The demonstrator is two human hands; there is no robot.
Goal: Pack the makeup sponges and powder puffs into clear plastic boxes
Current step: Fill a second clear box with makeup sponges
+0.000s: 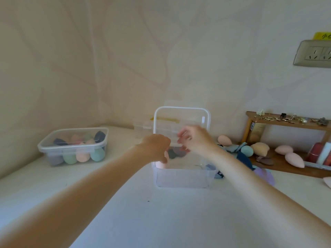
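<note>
Far to my left on the table (pixel 179 212) sits a clear box (pixel 73 146) already filled with sponges and lidded. Moving right, my left hand (pixel 155 146) hovers over the near left corner of the open box (pixel 182 176) in front of me, fingers curled down toward a pink sponge (pixel 160 165) tucked in that corner; whether its grip actually has the sponge I cannot tell. My right hand (pixel 195 140) is blurred, its fingers curled near the bottom edge of the lid (pixel 181 126), which stands upright behind the box; that grip seems to pinch the lid, though I cannot be sure. Dark puffs (pixel 176 153) lie inside the box. Further right, loose sponges (pixel 259 148) and puffs wait on the table and on the low wooden shelf (pixel 286 166). I judge the risk to be the lid: if I swing it down now it could trap my left fingers, or the light box could skid and tip as I press.
</note>
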